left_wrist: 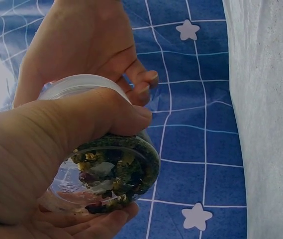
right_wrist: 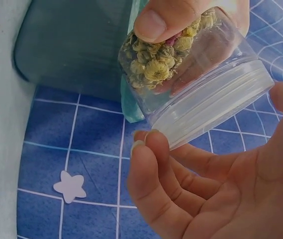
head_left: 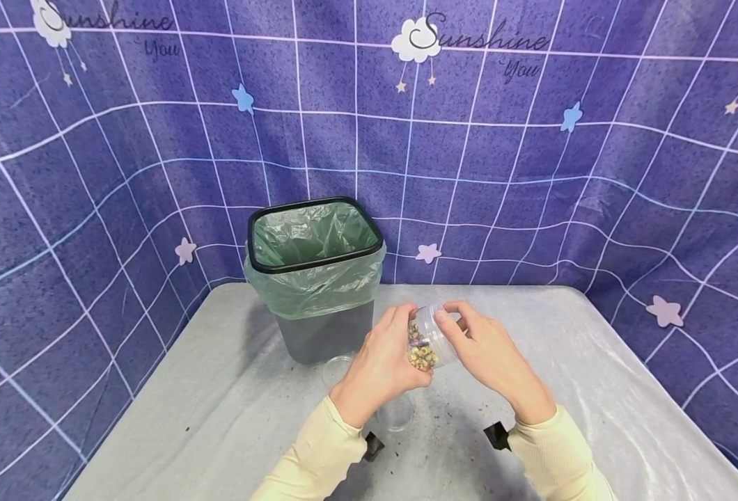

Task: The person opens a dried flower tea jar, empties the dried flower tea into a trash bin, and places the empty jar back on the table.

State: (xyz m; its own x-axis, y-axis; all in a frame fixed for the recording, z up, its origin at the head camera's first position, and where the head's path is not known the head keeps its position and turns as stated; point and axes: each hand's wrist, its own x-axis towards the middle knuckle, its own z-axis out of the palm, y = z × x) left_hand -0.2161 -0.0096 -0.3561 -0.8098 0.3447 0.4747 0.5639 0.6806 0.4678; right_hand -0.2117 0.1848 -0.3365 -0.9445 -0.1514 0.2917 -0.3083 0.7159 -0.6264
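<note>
A clear plastic jar [head_left: 430,341] is held tilted above the table, its lid end toward the right hand. Dried yellowish flower heads [right_wrist: 156,64] with a few purple bits lie inside, gathered toward the base. My left hand [head_left: 381,358] grips the jar's body, with the thumb [left_wrist: 126,117] across its side. At the lid end, my right hand [head_left: 494,358] holds the translucent screw lid [right_wrist: 216,102] by its rim, fingertips on one edge and thumb on the other. The lid sits on the jar. Part of the jar is hidden behind the left hand.
A grey bin [head_left: 328,337] lined with a green bag [head_left: 312,296] stands at the back left of the grey-covered table [head_left: 218,390]. Two clear round pieces lie under the left arm, one a shallow dish [head_left: 396,416]. Small dark crumbs dot the cover. A purple patterned curtain [head_left: 469,195] surrounds the table.
</note>
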